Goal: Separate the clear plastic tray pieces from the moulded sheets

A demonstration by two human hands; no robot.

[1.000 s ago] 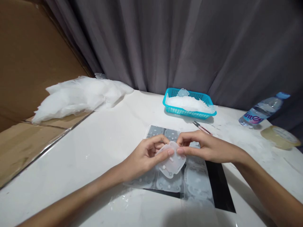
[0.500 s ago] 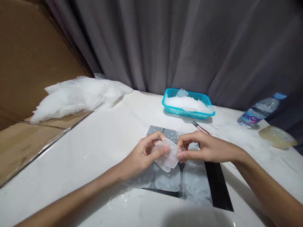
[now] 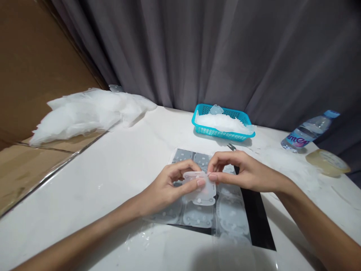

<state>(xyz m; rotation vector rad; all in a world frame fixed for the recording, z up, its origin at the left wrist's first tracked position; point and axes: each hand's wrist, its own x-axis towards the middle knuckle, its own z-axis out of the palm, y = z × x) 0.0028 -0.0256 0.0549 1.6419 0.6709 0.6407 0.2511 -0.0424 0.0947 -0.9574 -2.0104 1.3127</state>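
A translucent, frosted plastic piece (image 3: 203, 194), roughly square with rounded edges and small round marks, is pinched in my left hand (image 3: 172, 184), thumb on its near face. My right hand (image 3: 239, 171) pinches the same piece at its upper right edge, thumb and index finger together. Beneath both hands lies a black sheet (image 3: 261, 222) with several similar translucent pieces (image 3: 197, 215) laid in rows on it, partly under clear film. Just behind my right hand the tips of small metal snips (image 3: 232, 147) show; their handles are hidden.
A turquoise basket (image 3: 221, 135) holding white flimsy pieces stands at the back. A pile of white translucent pieces (image 3: 90, 109) rests at the left on cardboard (image 3: 36, 162). A water bottle (image 3: 308, 131) and a roll of tape (image 3: 327, 162) are at the right. A grey curtain (image 3: 180, 52) hangs behind.
The plastic piece has turned in my fingers, so its lower edge now lies nearly level. My right hand has shifted slightly left and up, covering the snips' handles.
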